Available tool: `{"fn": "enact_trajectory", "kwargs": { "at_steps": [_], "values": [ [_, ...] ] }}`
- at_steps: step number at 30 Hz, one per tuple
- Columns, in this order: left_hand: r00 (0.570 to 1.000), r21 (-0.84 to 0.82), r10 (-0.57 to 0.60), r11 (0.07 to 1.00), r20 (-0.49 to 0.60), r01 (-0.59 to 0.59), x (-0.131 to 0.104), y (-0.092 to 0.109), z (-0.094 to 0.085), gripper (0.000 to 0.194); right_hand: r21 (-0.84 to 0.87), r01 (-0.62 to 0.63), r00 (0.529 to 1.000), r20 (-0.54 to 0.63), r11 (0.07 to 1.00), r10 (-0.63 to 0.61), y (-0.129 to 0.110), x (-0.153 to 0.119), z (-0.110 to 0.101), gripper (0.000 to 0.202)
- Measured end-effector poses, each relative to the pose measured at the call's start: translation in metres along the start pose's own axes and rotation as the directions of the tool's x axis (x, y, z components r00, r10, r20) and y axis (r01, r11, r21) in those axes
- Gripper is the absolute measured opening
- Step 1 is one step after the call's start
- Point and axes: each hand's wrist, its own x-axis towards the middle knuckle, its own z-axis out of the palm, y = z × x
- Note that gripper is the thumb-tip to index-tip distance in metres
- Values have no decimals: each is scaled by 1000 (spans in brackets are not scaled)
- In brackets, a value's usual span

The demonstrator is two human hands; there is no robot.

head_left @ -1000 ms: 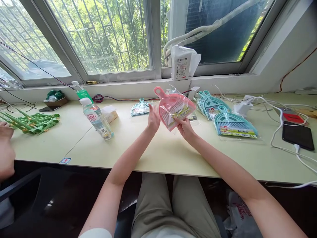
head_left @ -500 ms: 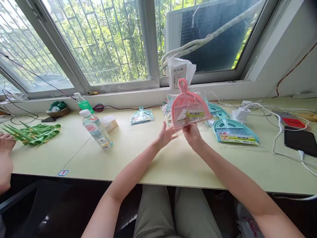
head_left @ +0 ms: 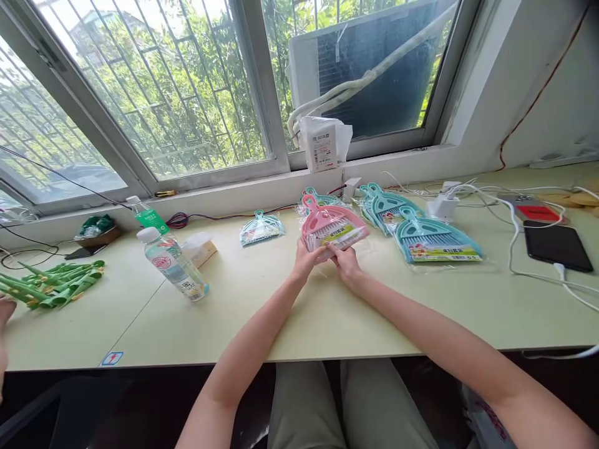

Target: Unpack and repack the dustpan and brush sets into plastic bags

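A pink dustpan and brush set (head_left: 330,227) in clear plastic wrap is held tilted above the table. My left hand (head_left: 307,257) grips its lower left edge, and my right hand (head_left: 345,260) has closed on the bottom edge. Behind it lies a wrapped teal set (head_left: 322,198), partly covered. To the right are another teal set (head_left: 390,209) and a nearer one (head_left: 437,240) with a colourful label. A smaller-looking teal set (head_left: 262,228) lies to the left, apart from the others.
Two bottles (head_left: 175,265) (head_left: 147,215) and a tissue box (head_left: 200,249) stand left. Green stalks (head_left: 56,284) lie farther left, near another person's hand (head_left: 5,310). Right are white cables, a charger (head_left: 442,206) and a black phone (head_left: 556,246). A white package (head_left: 322,146) stands on the sill.
The pink set has come down and tilted back. My left hand, open beside it before, now grips its edge. The camera view has shifted slightly.
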Motion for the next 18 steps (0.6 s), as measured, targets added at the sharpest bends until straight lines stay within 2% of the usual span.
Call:
{"fn": "enact_trajectory", "kwargs": {
  "at_steps": [3,6,10,14,16,18],
  "values": [
    [984,77,59,996,-168,-47,1,-8,6,65,42,12,1000,-11,999,-12,0,-4,2,30],
    [972,99,122,990,-203,-104,0,-10,9,57,72,16,1000,13,997,-17,-2,-8,6,30],
    [974,66,178,983,-139,-170,-3,-2,8,59,78,33,998,41,996,-36,-8,-11,6,30],
    [998,47,38,998,51,-40,-7,7,8,90,67,48,999,15,997,-49,-10,-11,2,30],
    [999,13,20,1000,46,-21,-8,7,8,95,61,44,999,19,997,-45,-10,-9,0,29],
    [999,-47,31,998,-28,-32,-7,5,8,84,52,4,999,48,999,-6,-11,-6,-1,23]
  ]
}}
